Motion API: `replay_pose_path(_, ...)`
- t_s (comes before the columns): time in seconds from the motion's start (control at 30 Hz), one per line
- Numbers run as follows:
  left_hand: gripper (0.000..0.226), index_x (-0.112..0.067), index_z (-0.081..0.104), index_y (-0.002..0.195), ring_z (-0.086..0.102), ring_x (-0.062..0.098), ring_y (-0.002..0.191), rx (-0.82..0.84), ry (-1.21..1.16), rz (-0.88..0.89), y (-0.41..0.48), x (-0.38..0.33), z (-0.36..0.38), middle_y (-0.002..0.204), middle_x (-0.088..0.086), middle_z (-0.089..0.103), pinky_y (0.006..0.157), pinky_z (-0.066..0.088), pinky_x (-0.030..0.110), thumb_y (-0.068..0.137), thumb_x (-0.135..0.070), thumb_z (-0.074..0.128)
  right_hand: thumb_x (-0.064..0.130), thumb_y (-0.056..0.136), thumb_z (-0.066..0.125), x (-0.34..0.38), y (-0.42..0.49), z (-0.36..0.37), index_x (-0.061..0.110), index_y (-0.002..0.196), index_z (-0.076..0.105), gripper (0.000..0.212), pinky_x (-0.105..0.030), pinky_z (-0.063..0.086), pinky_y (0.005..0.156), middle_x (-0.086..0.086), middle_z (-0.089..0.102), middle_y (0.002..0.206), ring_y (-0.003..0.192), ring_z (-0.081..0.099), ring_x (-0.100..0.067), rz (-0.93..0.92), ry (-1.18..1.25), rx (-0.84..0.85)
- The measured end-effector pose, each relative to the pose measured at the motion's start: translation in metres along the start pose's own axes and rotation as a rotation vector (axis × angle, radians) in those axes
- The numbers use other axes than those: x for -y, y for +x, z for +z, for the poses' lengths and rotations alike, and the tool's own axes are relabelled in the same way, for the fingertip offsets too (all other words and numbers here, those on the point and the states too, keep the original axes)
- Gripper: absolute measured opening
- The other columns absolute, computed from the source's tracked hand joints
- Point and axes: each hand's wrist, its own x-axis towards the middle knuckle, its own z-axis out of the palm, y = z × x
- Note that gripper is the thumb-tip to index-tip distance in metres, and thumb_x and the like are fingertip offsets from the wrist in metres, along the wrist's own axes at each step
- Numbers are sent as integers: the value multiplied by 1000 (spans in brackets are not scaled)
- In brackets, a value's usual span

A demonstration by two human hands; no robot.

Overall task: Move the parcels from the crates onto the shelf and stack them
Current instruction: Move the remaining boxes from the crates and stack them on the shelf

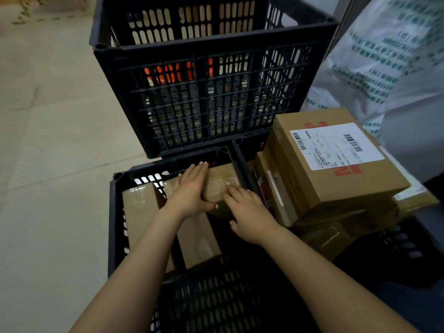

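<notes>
Two hands, left hand [189,191] and right hand [249,212], lie straight-fingered and unclenched on a small brown taped cardboard parcel [221,180] inside the black slotted plastic crate [113,212]. Risk: lifted without a closed grasp, the parcel could slip back.

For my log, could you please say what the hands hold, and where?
The left hand and right hand lie flat atop the small parcel, not gripping.
</notes>
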Motion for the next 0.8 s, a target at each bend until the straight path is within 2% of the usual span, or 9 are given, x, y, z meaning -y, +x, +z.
replay_pose_path(0.1, 124, -16, 2, 153, 8, 22, 146, 42, 7, 4, 4, -5, 0, 159, 5, 12, 119, 7, 39, 63, -43, 83, 16, 89, 59, 2, -2, -2, 15, 152, 17, 76, -36, 5, 117, -8, 12, 159, 145, 11, -24, -18, -15, -36)
replay_pose_path(0.2, 125, -14, 8, 153, 18, 25, 142, 9, -27, 11, -3, -9, 2, 155, 6, 21, 115, 16, 34, 59, -41, 86, 13, 83, 63, -1, -1, -8, 17, 147, 28, 73, -35, 6, 117, -8, 25, 151, 139, 21, -27, -4, -22, -105)
replay_pose_path(0.33, 128, -15, 9, 153, 21, 22, 138, -9, -96, 62, -21, -15, 7, 151, 4, 24, 112, 21, 30, 55, -34, 89, 13, 81, 68, -4, -1, -12, 14, 152, 14, 90, -35, -5, 117, -10, 10, 158, 146, 3, -27, 25, -27, -78)
replay_pose_path(0.5, 125, -17, 11, 153, 22, 16, 132, -82, -148, 108, -47, -25, 13, 144, -2, 27, 106, 22, 23, 56, -29, 88, 18, 79, 72, 5, -9, -20, 12, 154, 1, 103, -35, -10, 116, -9, 1, 160, 147, -5, -26, 8, -65, -58)
replay_pose_path(0.67, 121, -18, 12, 153, 20, 14, 131, -115, -156, 136, -69, -36, 6, 142, -4, 26, 107, 23, 24, 58, -25, 87, 28, 77, 75, 14, -21, -34, 11, 153, -2, 110, -36, -9, 117, -12, 8, 157, 146, -1, -29, -10, -93, -52)
replay_pose_path(0.8, 121, -20, 9, 154, 17, 14, 133, -128, -119, 168, -89, -50, 0, 143, -5, 22, 105, 32, 26, 60, -22, 85, 32, 72, 79, 24, -40, -44, 7, 151, 9, 108, -35, -7, 117, -12, 20, 149, 142, 12, -29, -18, -147, -104)
